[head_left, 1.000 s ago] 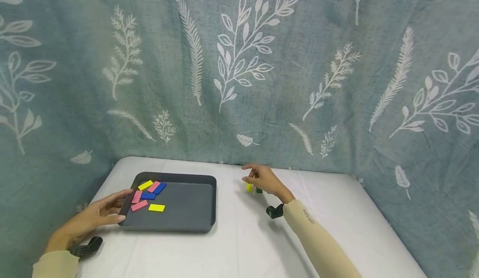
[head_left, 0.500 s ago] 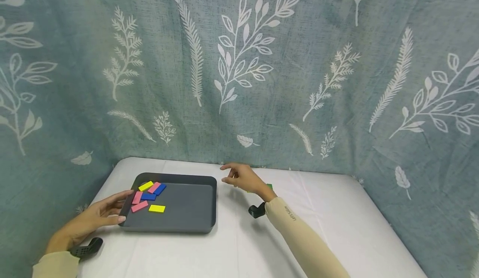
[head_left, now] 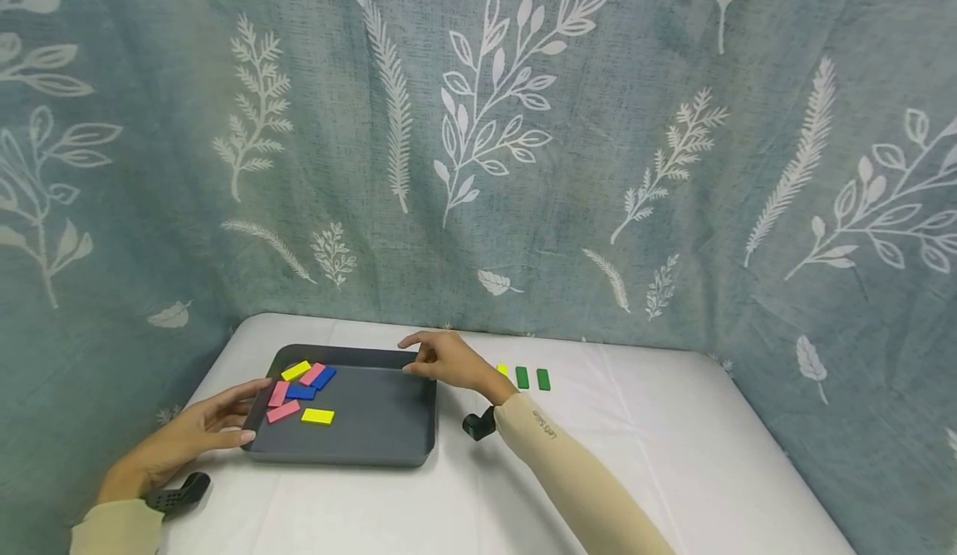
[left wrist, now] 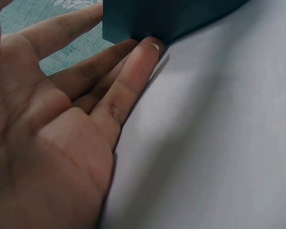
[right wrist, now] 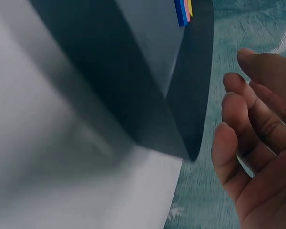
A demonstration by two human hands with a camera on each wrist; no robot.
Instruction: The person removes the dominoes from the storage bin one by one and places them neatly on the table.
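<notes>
A dark grey tray [head_left: 374, 459] stands on the left of the table with several small flat blocks in it: pink blocks [head_left: 283, 411], blue blocks [head_left: 301, 392] and yellow blocks [head_left: 317, 416]. My left hand [head_left: 183, 434] touches the tray's left side with its fingers fairly straight; in the left wrist view the fingertips [left wrist: 148, 52] meet the tray wall. Over the tray's far right corner hovers my right hand [head_left: 449, 361], fingers loosely bent, thumb and index apart. The right wrist view shows nothing between its fingers [right wrist: 236, 107].
Right of the right wrist, a yellow block [head_left: 503, 370] and two green blocks [head_left: 522, 378] lie in a row on the white-covered table [head_left: 635, 455]. A green leaf-patterned curtain [head_left: 478, 164] hangs behind and along both sides.
My right hand has moved left from above the yellow and green blocks to the tray's right edge, uncovering those blocks. The left hand has stayed at the tray.
</notes>
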